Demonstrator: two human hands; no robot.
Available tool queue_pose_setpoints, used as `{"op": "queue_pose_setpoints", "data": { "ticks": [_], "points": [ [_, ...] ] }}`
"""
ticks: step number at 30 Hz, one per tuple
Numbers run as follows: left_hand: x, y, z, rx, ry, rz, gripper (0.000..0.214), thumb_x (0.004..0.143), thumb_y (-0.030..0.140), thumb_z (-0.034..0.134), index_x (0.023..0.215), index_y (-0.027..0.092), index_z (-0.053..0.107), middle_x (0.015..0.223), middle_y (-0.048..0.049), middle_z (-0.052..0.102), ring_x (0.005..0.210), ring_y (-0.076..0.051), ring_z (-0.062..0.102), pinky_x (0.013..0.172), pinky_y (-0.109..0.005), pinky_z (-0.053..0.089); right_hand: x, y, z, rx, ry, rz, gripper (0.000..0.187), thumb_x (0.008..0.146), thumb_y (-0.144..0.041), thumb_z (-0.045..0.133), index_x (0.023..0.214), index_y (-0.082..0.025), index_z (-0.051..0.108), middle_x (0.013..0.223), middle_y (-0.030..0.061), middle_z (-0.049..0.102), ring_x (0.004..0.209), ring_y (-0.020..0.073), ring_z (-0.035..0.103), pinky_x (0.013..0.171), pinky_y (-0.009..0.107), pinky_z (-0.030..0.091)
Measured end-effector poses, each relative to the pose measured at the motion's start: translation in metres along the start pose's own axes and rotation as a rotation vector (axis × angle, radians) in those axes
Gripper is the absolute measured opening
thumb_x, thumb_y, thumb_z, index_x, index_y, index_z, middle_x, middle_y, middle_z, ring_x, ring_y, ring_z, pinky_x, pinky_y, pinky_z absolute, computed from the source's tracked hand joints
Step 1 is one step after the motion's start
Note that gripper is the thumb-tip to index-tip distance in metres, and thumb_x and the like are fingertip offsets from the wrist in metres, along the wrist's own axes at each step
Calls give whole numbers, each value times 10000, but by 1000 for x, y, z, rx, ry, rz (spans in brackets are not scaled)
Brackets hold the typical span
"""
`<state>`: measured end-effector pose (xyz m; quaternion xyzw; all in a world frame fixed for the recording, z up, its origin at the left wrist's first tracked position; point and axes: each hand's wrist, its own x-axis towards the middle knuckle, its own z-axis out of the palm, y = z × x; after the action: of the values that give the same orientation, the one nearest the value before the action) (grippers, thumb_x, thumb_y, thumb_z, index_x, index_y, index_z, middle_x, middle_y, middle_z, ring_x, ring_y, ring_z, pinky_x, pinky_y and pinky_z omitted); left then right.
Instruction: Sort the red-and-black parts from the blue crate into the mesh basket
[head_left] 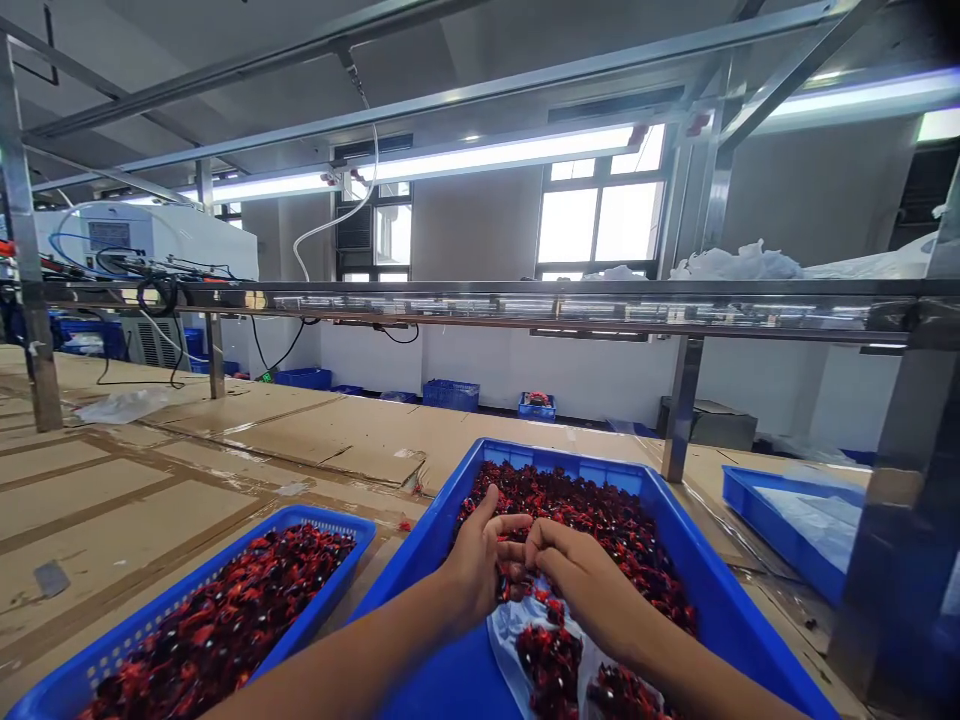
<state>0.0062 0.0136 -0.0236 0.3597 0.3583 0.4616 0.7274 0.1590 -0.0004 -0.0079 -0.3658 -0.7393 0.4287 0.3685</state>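
"How do the hands look?"

"The left hand (471, 565) is half open, thumb raised, fingers curled inward. The right hand (581, 570) is bent more tightly, its fingertips up against the left's. I can't tell whether either one has a piece pinched; dark red bits show right by the fingers, but the overlap hides the rest."

"And below them?"

"A crumpled plastic sheet (504, 650) at the near end of the big tub (750, 612), with two clumps of red-and-black pieces (551, 660) on it, one partly behind the right forearm."

"So how far along does it seem?"

"I'd judge there's plenty left. A thick heap of loose pieces (592, 505) covers the far part of the tub, while the clumps on the plastic are small by comparison."

"Anything beside it?"

"To the left, a basket (324, 603) with holes along its side holds many similar pieces. Whether those are finished or waiting, I can't tell. Both stand on the cardboard-covered table (142, 510). Off to the right, past the tub, there's a blue tray (772, 533) with whitish plastic in it."
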Motion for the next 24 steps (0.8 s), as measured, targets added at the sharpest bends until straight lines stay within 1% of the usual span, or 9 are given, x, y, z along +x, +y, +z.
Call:
{"op": "queue_pose_setpoints", "data": {
  "ticks": [1, 3, 6, 8, 11, 13, 16, 19, 24],
  "points": [
    [-1, 1, 1, -27, 1, 18, 784, 812, 799, 283, 1168, 137, 507, 681, -28, 560, 506, -134, 439, 484, -237, 297, -3, -2, 0, -150, 8, -93, 61, 741, -212, 501, 759, -206, 559, 655, -22, 570, 554, 130, 473, 534, 240, 365],
    [-4, 2, 4, -75, 0, 27, 785, 819, 785, 301, 1215, 132, 485, 691, -31, 573, 536, -152, 482, 511, -250, 338, -7, -7, 1, -458, -31, -268, 214, 719, -208, 617, 932, -219, 634, 859, 13, 674, 770, 180, 588, 713, 280, 428],
    [-8, 6, 7, -107, -22, -1, 806, 807, 785, 325, 1264, 136, 464, 729, -54, 599, 548, -168, 512, 523, -259, 362, -10, -8, 0, -665, -132, -355, 376, 753, -175, 625, 1119, -264, 628, 1045, 20, 699, 938, 199, 632, 836, 288, 439],
    [-9, 8, 7, -122, -31, -20, 732, 836, 721, 344, 1272, 145, 465, 775, -71, 613, 563, -181, 536, 522, -265, 377, -8, -7, -1, -719, -149, -360, 389, 807, -169, 591, 1179, -280, 614, 1109, 25, 697, 985, 199, 641, 849, 280, 446],
    [-7, 10, 4, -156, -2, -19, 473, 857, 424, 396, 1235, 156, 492, 808, -74, 612, 595, -189, 570, 522, -266, 409, -3, -5, -2, -718, -84, -331, 341, 873, -210, 557, 1206, -262, 612, 1060, 42, 719, 950, 212, 662, 800, 278, 460],
    [-4, 9, 2, -161, 19, -8, 418, 755, 213, 431, 1155, 143, 530, 778, -57, 597, 604, -164, 575, 555, -253, 443, -1, -5, -3, -670, -22, -305, 328, 916, -242, 515, 1234, -245, 594, 999, 45, 731, 899, 213, 673, 751, 275, 461],
    [-2, 4, 1, -120, -1, -11, 440, 590, 19, 445, 1001, 118, 567, 747, -41, 590, 634, -125, 587, 706, -267, 503, -1, -5, -8, -605, 31, -304, 326, 954, -249, 442, 1257, -226, 560, 1022, 51, 728, 910, 211, 674, 753, 280, 452],
    [-4, 0, 3, -61, -25, -6, 435, 592, -61, 439, 968, 112, 574, 786, -56, 620, 693, -134, 620, 776, -307, 522, -4, -6, -12, -597, 24, -343, 289, 957, -219, 396, 1191, -227, 565, 1002, 33, 724, 872, 198, 673, 743, 279, 439],
    [-3, -1, 3, 21, -29, 18, 452, 677, -67, 446, 1067, 114, 586, 815, -58, 627, 630, -121, 611, 668, -279, 532, -6, -13, -12, -733, -15, -374, 296, 933, -236, 434, 1203, -241, 555, 900, 7, 724, 775, 197, 669, 657, 273, 412]
  ]
}}
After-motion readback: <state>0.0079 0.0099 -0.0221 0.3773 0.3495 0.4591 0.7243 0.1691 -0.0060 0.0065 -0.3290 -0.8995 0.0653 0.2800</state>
